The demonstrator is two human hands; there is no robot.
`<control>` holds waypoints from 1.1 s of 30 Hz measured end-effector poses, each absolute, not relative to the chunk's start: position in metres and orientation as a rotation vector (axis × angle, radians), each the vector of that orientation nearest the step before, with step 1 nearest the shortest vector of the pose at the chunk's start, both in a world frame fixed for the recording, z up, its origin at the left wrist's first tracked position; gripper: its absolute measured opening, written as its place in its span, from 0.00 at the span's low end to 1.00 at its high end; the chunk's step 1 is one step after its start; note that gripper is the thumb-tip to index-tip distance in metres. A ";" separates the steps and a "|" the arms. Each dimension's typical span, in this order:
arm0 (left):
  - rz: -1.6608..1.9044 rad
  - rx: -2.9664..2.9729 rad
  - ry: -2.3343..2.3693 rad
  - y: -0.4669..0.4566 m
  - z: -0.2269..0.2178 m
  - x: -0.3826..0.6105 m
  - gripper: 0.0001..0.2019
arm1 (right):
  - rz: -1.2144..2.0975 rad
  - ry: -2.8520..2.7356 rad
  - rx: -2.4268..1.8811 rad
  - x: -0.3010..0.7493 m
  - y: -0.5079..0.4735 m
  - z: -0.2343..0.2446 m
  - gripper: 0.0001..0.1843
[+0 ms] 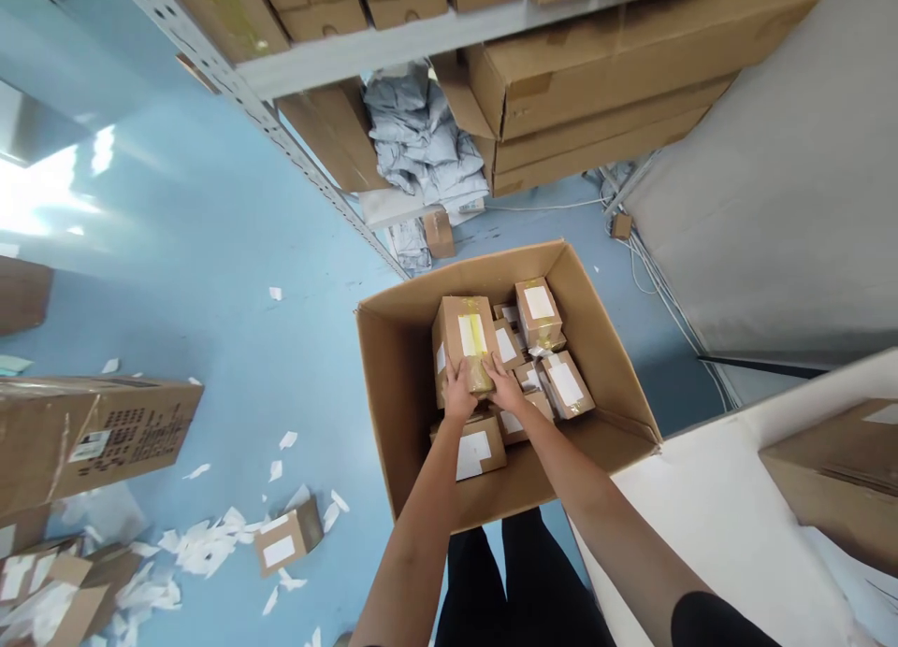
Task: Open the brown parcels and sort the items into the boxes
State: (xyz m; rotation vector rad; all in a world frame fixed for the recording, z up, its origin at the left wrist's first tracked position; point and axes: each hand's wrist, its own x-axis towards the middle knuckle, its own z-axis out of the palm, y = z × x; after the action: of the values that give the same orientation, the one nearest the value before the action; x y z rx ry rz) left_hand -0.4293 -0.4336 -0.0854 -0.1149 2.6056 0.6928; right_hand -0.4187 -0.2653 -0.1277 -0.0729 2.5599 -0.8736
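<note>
Taped box [467, 334] held inside a big carton [398, 385]

Head view: the left hand [459, 392] and right hand [503, 385] grip the box's near end, among smaller boxes [567, 385]. Held only there, it could tip or slip if lifted.

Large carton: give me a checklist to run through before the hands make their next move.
1. Left hand on the yellow-taped box: ok, touching its near end.
2. Right hand on the same box: ok, touching it too.
3. Grip firm enough: cannot tell.
4. Large carton open at the top: ok.
5. Box's underside supported: cannot tell, hidden from above.
6. Floor free of litter: not ok, paper scraps lie on it.
</note>
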 end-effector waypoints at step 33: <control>1.053 1.399 2.697 -0.357 0.299 -0.329 0.46 | 0.143 3.448 0.638 -0.208 -0.213 0.309 0.39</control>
State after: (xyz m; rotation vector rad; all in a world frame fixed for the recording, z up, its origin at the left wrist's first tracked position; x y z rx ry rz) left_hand -0.3286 -0.3569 0.2987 1.3990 2.6975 1.0529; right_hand -0.2083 -0.2129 0.3094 0.6380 3.4475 0.1429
